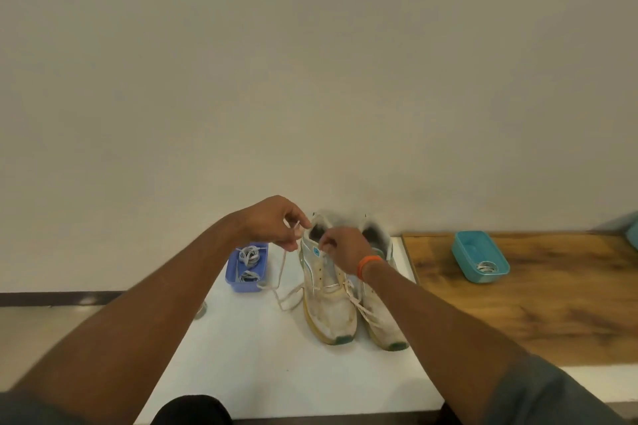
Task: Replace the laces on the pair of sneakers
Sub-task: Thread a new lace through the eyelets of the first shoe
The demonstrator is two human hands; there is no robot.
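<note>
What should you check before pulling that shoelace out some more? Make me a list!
1. Left hand pinches the lace: ok.
2. Right hand holds the left sneaker near its collar: ok.
3. Loose lace free of the blue bin: cannot tell; it trails right beside it.
4. Lace out of the lower eyelets: not ok, still threaded.
5. Other sneaker standing beside, out of the way: ok.
</note>
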